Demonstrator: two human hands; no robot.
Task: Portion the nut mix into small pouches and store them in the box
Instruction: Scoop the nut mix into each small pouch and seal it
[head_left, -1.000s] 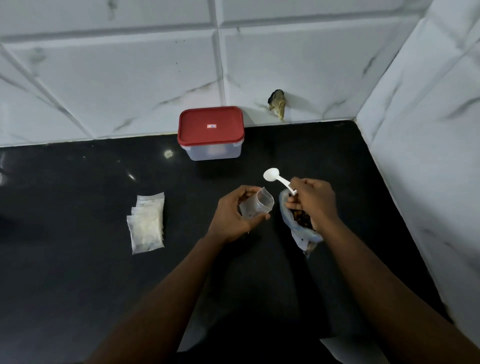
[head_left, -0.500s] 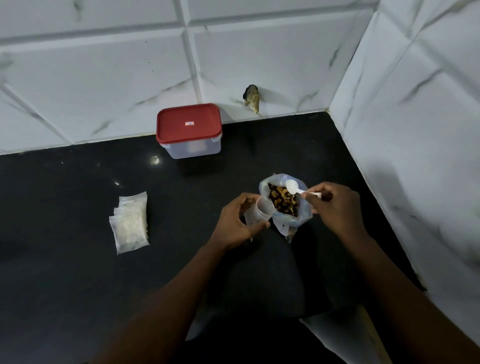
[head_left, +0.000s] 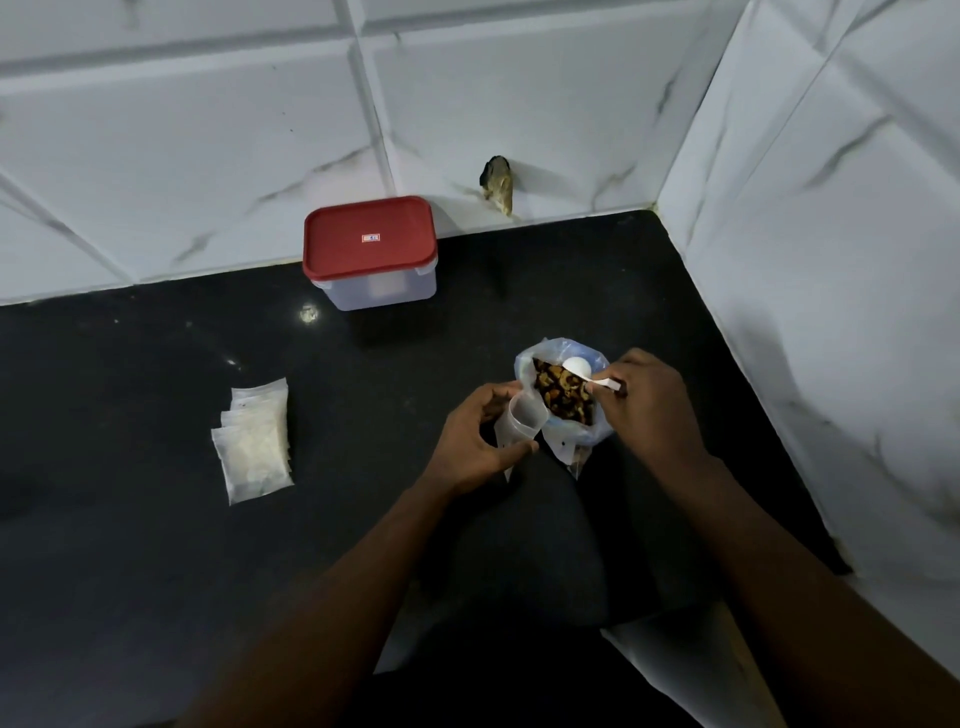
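free: counter (head_left: 156, 571) front-left | blocked: box (head_left: 371, 254) at back wall; pouch stack (head_left: 254, 441) left

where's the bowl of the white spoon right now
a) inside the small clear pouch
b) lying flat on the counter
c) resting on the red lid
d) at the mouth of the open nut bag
d: the right hand pinches the white spoon with its bowl over the nuts at the mouth of the open nut bag, while the left hand holds the small pouch beside the bag.
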